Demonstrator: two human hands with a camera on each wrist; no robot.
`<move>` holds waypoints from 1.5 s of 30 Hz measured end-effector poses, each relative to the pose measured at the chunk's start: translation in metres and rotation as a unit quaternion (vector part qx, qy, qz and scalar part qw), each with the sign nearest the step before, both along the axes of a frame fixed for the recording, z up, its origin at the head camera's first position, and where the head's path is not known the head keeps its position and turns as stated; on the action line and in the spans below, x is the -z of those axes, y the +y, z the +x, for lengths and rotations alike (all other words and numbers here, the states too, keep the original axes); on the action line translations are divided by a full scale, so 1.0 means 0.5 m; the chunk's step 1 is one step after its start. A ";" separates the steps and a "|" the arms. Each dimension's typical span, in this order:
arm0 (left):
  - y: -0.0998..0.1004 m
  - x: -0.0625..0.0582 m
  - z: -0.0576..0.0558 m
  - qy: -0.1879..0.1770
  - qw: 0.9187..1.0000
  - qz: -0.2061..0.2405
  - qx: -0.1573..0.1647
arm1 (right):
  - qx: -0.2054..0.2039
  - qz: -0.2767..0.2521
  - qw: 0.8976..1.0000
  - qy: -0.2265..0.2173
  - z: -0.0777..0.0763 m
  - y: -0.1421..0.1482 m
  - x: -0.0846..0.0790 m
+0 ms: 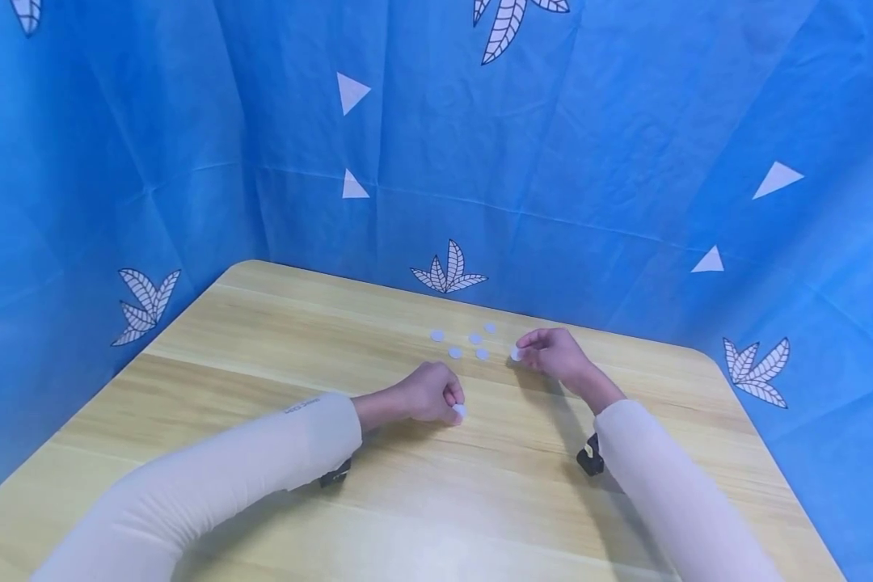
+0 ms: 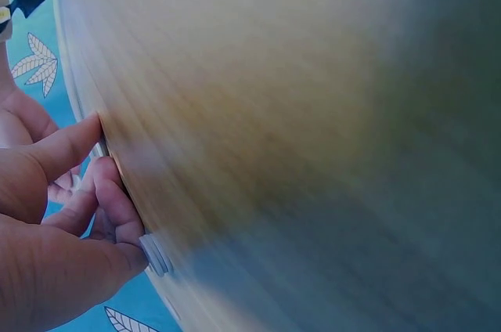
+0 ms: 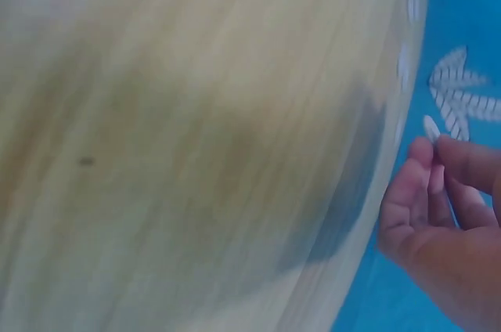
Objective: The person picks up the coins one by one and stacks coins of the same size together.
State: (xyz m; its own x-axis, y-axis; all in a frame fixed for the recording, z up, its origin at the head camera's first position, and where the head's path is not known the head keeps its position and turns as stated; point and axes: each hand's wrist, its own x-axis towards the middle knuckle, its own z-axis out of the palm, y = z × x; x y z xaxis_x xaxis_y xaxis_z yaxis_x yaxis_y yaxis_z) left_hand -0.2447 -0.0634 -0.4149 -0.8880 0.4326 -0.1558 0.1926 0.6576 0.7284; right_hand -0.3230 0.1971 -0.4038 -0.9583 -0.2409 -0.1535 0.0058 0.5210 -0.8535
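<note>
My left hand (image 1: 429,394) is low over the middle of the table, holding a small stack of thin white discs (image 2: 156,254) at the thumb tip. Its fingers (image 2: 117,199) are bent, and part of the stack is hidden behind them. Further back and to the right, my right hand (image 1: 556,353) pinches one white disc (image 3: 431,127) between thumb and fingertips. That disc is tilted; whether its edge touches the wood cannot be told. Several loose white discs (image 1: 475,339) lie flat on the table, just left of the right hand.
The wooden table (image 1: 262,347) has rounded far corners. A blue curtain (image 1: 436,121) with leaf and triangle prints hangs close behind and beside it. A black wrist strap (image 1: 591,455) shows under the right sleeve (image 1: 669,485).
</note>
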 end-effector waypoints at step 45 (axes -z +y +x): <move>-0.004 0.010 -0.003 0.044 0.999 0.011 0.016 | -0.117 -0.014 0.993 0.004 0.153 -0.109 0.023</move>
